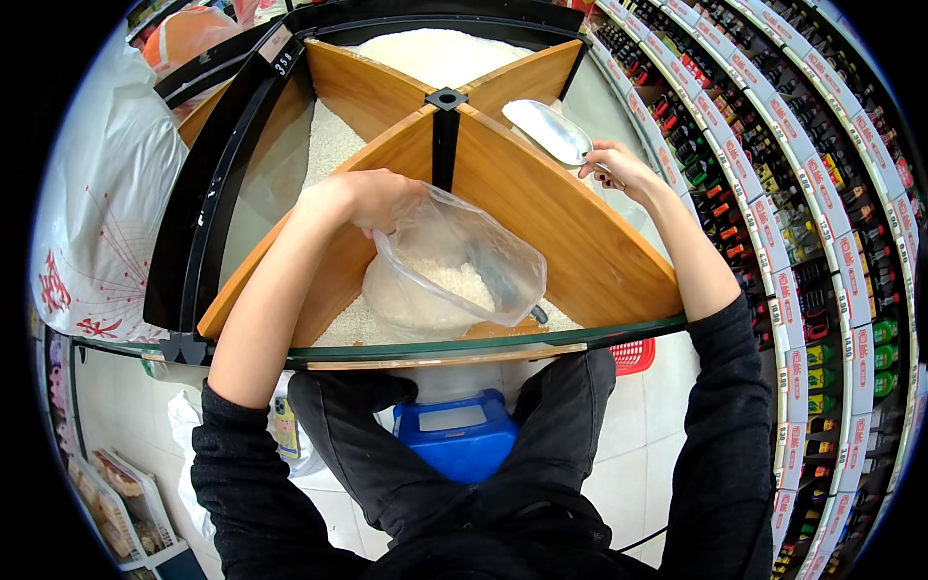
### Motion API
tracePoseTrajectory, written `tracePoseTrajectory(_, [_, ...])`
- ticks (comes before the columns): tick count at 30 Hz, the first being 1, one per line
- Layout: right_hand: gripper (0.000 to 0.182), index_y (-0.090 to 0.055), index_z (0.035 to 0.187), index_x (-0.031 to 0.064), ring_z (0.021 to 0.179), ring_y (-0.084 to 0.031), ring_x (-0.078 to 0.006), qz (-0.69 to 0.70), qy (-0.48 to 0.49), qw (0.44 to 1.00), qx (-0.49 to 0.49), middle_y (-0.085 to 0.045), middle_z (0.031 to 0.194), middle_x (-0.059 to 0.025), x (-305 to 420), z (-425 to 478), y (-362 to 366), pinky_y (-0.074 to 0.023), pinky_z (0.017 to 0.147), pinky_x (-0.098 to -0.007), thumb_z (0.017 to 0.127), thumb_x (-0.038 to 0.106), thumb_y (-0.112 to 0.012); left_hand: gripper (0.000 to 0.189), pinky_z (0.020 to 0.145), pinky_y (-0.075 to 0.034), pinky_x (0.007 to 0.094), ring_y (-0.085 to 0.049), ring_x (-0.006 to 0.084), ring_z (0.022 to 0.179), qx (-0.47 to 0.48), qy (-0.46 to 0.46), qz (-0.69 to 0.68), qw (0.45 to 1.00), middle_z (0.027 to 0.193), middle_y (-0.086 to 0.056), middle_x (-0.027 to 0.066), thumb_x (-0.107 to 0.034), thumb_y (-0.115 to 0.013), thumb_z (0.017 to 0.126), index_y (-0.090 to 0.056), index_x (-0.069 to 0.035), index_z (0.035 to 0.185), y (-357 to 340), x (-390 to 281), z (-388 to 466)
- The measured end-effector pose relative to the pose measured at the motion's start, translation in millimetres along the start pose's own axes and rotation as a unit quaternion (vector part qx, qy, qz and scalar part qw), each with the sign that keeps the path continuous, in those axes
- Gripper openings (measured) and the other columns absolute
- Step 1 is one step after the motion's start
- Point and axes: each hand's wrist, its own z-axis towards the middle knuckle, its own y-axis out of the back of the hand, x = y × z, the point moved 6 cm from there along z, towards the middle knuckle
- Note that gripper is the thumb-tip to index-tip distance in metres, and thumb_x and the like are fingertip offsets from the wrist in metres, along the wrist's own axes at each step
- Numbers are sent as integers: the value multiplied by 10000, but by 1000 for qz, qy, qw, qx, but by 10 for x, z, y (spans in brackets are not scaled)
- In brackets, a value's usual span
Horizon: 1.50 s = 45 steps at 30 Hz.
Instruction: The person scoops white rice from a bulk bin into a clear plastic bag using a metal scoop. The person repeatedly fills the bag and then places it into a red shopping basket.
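Note:
My left hand (380, 199) grips the rim of a clear plastic bag (507, 279), holding its mouth wide. White rice (453, 279) fills the lower part of the bag, which rests in the near compartment of a divided wooden bin (565, 225). In my right hand (616, 167) is the handle of a metal scoop (551, 130), above the right compartment and beyond the wooden divider from the bag. What the scoop carries cannot be made out. Behind the bag, a dark object (538, 315) shows partly in the near compartment, its rest hidden or blurred by the plastic.
A glass edge (493, 341) bounds the bin's near side. Dividers meet at a black post (445, 138). Bottle-filled shelves (783, 210) curve along the right. Large white sacks (109, 217) stand left. On the floor sit a blue step stool (457, 435) and a red basket (633, 357).

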Motion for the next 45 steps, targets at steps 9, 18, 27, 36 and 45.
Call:
tracePoseTrajectory(9, [202,-552,1075,61,602,-489,-58,-4,13,1000,-6,-679,805,-35,5,1,27,-386,501,-237,890,102,-480,644,743,-575,311,-700,214,856,-6,8,-5,1000,1179,-645,133,46,-592,797,-448,-127,1400,-1,17,-8])
tracePoseTrajectory(18, [236,-614,1084,84,564,-379,-18,-33,117,992,-20,-535,712,62,534,-355,-27,-252,483,-194,879,123,-503,516,738,-568,323,-701,225,837,-10,-14,1,1000,1093,-675,126,30,-594,801,-512,-89,1295,8,7,-4])
tracePoseTrajectory(27, [426,-592,1266,15,634,-550,-88,-150,247,950,117,-607,708,-17,944,-820,-549,-432,592,-250,862,64,-465,581,732,-579,333,-696,249,857,12,6,-1,1000,1094,-668,164,62,-614,773,-489,-64,1327,19,-48,-15])
tracePoseTrajectory(36, [386,-588,1256,73,608,-645,-314,-484,404,772,-78,-645,664,-168,1050,-1153,-981,-496,587,-413,873,70,-538,687,770,-590,336,-696,264,898,11,9,-22,1000,1142,-660,167,66,-625,736,-443,-50,1388,-4,35,43])
tracePoseTrajectory(45, [417,-565,1266,115,633,-661,-288,-527,429,729,-86,-683,725,-114,993,-1159,-1198,-505,550,-389,853,117,-621,788,774,-599,332,-692,267,941,8,8,-23,1000,1239,-632,140,75,-583,731,-382,-128,1465,-1,-5,16])
